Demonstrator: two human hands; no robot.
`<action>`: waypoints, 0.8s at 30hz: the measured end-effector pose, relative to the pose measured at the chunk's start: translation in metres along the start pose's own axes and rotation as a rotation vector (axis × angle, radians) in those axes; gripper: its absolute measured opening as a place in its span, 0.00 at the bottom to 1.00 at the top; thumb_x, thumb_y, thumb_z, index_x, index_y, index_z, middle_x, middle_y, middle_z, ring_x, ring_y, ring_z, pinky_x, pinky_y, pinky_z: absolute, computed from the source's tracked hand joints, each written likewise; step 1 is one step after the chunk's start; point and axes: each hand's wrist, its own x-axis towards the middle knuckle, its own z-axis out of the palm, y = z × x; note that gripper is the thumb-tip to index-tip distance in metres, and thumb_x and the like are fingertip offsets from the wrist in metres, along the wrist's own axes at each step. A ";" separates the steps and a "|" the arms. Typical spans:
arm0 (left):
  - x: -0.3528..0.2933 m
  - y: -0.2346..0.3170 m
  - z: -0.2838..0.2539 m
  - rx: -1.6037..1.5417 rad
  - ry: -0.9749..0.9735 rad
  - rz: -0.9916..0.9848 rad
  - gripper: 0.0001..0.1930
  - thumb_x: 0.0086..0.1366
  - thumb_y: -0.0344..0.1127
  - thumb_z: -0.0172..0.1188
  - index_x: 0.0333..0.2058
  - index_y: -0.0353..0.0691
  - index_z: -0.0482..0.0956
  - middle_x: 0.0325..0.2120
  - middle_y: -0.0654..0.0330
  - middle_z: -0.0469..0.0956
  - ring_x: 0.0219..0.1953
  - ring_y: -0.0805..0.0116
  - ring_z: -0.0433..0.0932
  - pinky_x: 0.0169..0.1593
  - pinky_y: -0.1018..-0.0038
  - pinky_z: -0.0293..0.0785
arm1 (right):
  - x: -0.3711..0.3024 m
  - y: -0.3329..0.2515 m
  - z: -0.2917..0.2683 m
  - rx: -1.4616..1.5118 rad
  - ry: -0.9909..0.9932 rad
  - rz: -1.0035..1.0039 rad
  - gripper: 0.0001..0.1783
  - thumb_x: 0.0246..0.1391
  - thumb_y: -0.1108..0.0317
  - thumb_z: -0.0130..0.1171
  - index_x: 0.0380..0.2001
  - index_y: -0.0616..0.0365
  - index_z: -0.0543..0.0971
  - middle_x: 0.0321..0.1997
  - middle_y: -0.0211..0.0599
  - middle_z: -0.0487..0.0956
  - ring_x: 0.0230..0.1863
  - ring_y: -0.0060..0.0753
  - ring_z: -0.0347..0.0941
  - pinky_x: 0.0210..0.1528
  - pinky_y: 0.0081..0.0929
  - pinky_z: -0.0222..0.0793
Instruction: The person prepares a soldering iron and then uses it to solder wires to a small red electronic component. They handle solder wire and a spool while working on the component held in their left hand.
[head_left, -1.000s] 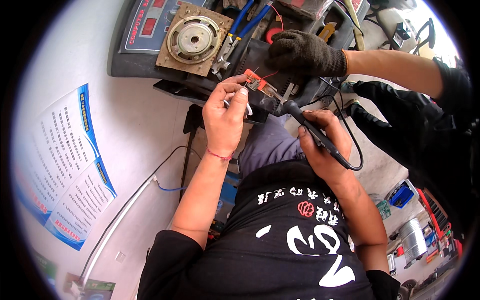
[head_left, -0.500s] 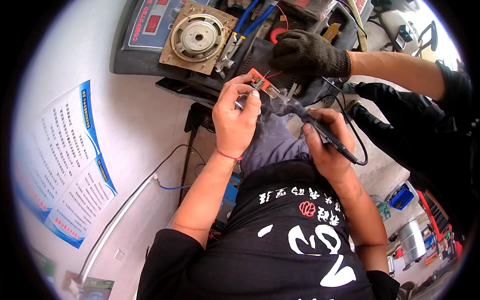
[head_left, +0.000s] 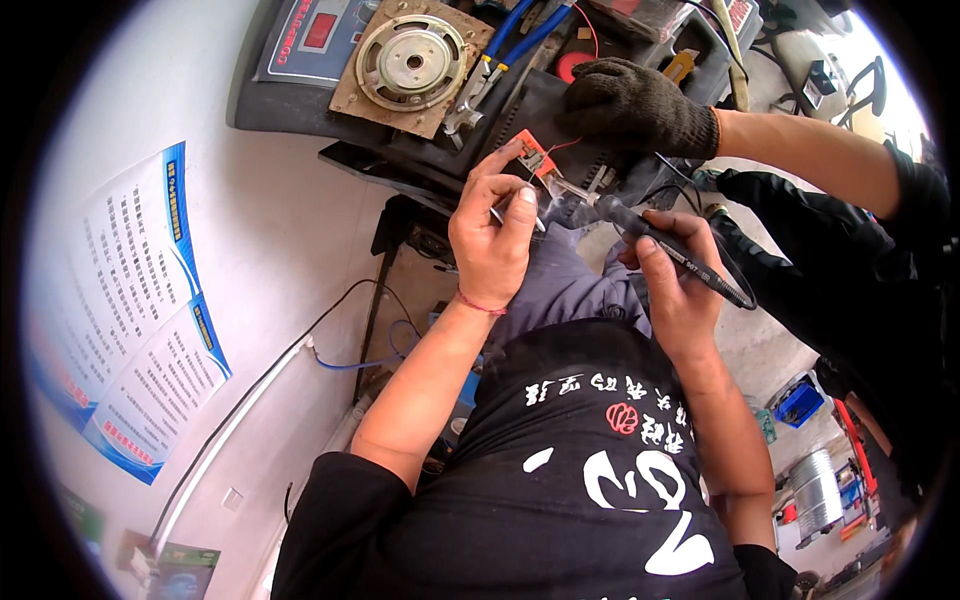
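My right hand (head_left: 683,270) grips a black soldering iron (head_left: 690,262), its metal tip at the lower corner of a small red-orange circuit board (head_left: 536,151). Thin smoke drifts around the tip. Closed fingers of my left hand (head_left: 492,228) pinch a slim silver rod (head_left: 541,224), mostly hidden; its kind is unclear. The left index finger reaches to the board's left edge. A thin red wire runs from the board toward another person's dark-gloved hand (head_left: 640,105), which rests on the black bench surface just beyond; what that hand holds is hidden.
A speaker on a wooden board (head_left: 412,62) and blue-handled pliers (head_left: 520,35) lie at the far left of the bench. A red round spool (head_left: 572,66) sits behind the glove. The co-worker's arm comes in from the right. The iron's black cable loops by my right hand.
My left fingers have eased back from the board's lower part, showing more of it. The iron remains at the board. The whole view has shifted slightly.
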 end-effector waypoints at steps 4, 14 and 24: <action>-0.001 -0.009 -0.002 0.008 0.007 0.018 0.04 0.70 0.29 0.58 0.37 0.34 0.78 0.61 0.48 0.74 0.42 0.76 0.79 0.44 0.78 0.75 | -0.001 0.001 -0.002 -0.033 -0.012 0.001 0.13 0.63 0.77 0.61 0.48 0.70 0.73 0.38 0.41 0.81 0.37 0.24 0.80 0.40 0.19 0.75; 0.000 -0.005 -0.002 0.030 -0.002 0.013 0.05 0.70 0.31 0.58 0.36 0.35 0.78 0.61 0.48 0.74 0.37 0.80 0.75 0.40 0.81 0.72 | -0.002 0.003 -0.002 0.002 -0.023 0.012 0.13 0.63 0.77 0.60 0.49 0.69 0.73 0.39 0.42 0.81 0.37 0.24 0.80 0.39 0.18 0.75; 0.000 -0.005 -0.006 -0.035 -0.031 -0.016 0.04 0.70 0.29 0.57 0.38 0.34 0.77 0.62 0.45 0.73 0.42 0.74 0.81 0.41 0.80 0.74 | -0.004 -0.002 -0.002 0.056 0.006 -0.087 0.14 0.64 0.77 0.58 0.50 0.68 0.71 0.42 0.43 0.82 0.40 0.27 0.81 0.44 0.22 0.78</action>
